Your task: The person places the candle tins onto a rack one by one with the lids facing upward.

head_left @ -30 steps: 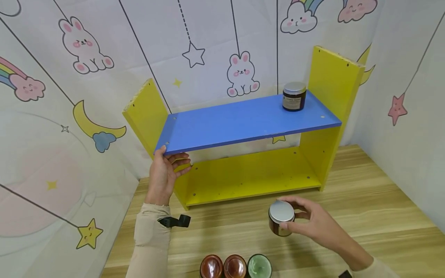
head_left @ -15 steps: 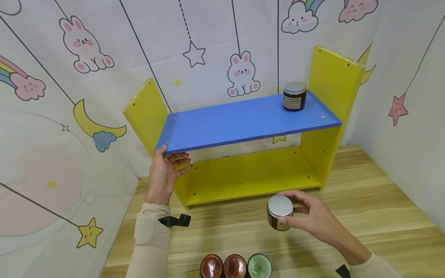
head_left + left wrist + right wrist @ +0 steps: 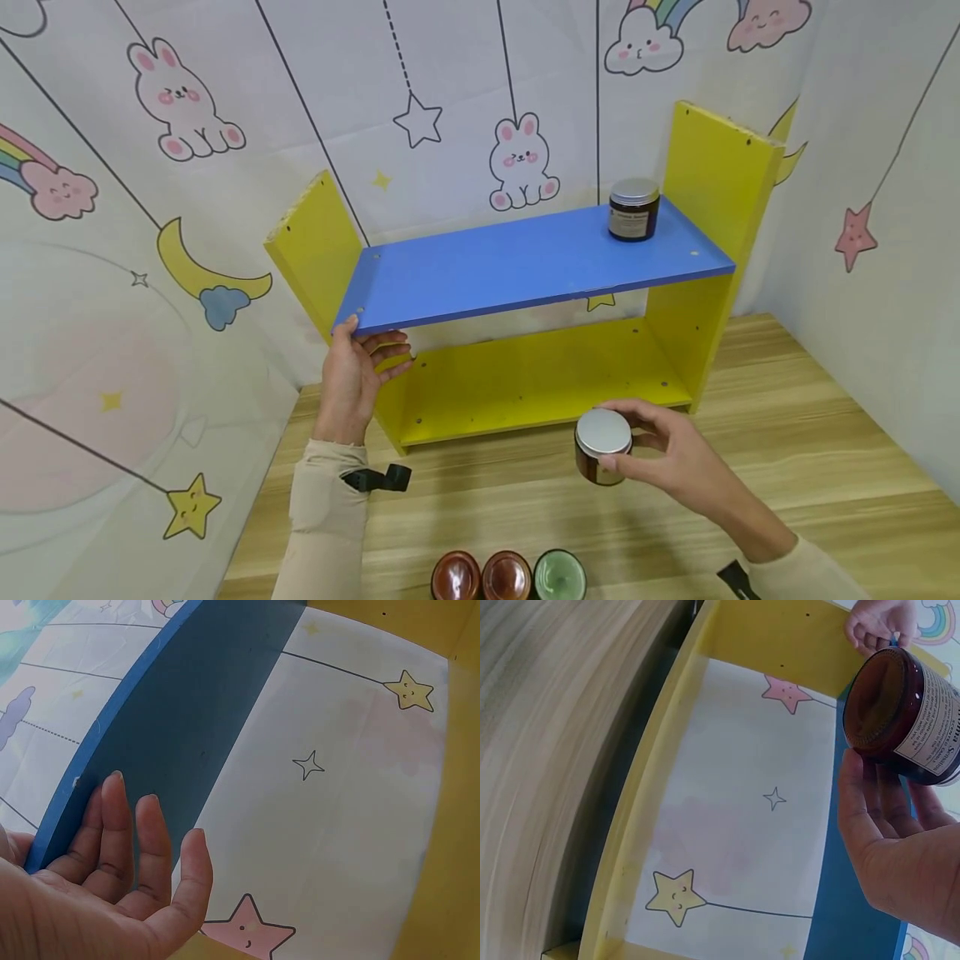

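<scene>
Can't read label [image 3: 628, 223] on shelf jar [image 3: 633, 209], too small in head view. See red jars [image 3: 456, 577] and green jar [image 3: 560, 577] clipped by bottom edge. Can't see every fingertip of right hand [image 3: 681, 460] behind held jar [image 3: 904, 712]. Lose most of lid [image 3: 603, 429] past right wrist view's edge, part of left hand [image 3: 351, 379] past left wrist view's.

Nursery-like setting, cartoon bunny wall [image 3: 457, 187], bright shelf [image 3: 480, 275], wood-grain tabletop [image 3: 802, 442]

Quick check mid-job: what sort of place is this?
Possibly a makeshift work corner or play area; I can't be sure. It shows in the cartoon-printed backdrop, wood-grain table and small yellow-and-blue shelf.
</scene>
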Action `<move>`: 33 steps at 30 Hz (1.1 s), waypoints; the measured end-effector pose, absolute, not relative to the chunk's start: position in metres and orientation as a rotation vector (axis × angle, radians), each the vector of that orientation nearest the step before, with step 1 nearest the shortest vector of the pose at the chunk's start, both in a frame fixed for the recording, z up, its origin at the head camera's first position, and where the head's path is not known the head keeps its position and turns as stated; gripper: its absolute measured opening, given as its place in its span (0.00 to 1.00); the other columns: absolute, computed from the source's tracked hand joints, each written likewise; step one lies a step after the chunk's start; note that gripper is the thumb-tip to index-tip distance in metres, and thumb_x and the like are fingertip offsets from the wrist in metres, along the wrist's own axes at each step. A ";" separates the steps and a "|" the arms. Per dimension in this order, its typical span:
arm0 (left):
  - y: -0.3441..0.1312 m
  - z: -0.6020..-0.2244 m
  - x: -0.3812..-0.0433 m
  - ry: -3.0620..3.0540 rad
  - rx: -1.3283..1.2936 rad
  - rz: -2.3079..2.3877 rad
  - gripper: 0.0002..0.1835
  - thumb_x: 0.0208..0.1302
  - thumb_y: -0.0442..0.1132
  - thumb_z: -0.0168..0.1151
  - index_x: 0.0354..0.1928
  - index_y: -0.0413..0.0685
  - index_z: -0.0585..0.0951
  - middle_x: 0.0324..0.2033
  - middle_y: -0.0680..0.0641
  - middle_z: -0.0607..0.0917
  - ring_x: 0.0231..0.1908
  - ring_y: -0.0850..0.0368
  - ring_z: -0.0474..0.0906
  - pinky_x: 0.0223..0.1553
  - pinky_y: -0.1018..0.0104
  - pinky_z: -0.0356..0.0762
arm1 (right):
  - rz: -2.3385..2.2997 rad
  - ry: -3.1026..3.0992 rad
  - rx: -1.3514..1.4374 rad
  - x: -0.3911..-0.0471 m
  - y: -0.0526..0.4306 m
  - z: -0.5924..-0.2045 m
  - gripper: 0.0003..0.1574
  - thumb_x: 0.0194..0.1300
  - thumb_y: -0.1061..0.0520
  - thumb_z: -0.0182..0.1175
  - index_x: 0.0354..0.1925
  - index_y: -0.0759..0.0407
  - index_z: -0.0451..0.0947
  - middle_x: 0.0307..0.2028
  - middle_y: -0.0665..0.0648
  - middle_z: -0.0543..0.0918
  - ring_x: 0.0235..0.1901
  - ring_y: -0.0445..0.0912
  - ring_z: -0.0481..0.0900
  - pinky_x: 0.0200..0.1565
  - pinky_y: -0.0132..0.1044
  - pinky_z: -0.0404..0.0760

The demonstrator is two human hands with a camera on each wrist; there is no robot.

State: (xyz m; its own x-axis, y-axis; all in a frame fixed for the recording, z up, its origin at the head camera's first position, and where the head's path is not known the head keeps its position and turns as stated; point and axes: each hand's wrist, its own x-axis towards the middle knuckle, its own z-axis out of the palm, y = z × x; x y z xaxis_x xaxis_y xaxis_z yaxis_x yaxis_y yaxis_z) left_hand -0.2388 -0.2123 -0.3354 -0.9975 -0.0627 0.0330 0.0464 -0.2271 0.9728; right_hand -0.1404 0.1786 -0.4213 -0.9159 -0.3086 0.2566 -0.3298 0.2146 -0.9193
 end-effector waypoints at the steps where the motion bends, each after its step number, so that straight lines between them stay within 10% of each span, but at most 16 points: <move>1: -0.212 -0.335 -0.239 -1.909 0.020 -2.406 0.26 0.82 0.56 0.31 0.64 0.49 0.70 0.34 0.52 0.87 0.39 0.53 0.82 0.53 0.49 0.80 | 1.841 -2.433 0.642 -0.141 0.178 -0.420 0.30 0.63 0.57 0.72 0.62 0.50 0.76 0.56 0.53 0.82 0.52 0.44 0.81 0.53 0.34 0.81; 33: -0.213 -0.337 -0.239 -1.879 0.000 -2.426 0.27 0.82 0.55 0.32 0.61 0.46 0.73 0.33 0.52 0.87 0.37 0.53 0.82 0.53 0.47 0.79 | 1.830 -2.365 0.634 -0.161 0.174 -0.392 0.32 0.65 0.58 0.70 0.66 0.49 0.75 0.58 0.54 0.81 0.49 0.50 0.82 0.48 0.36 0.83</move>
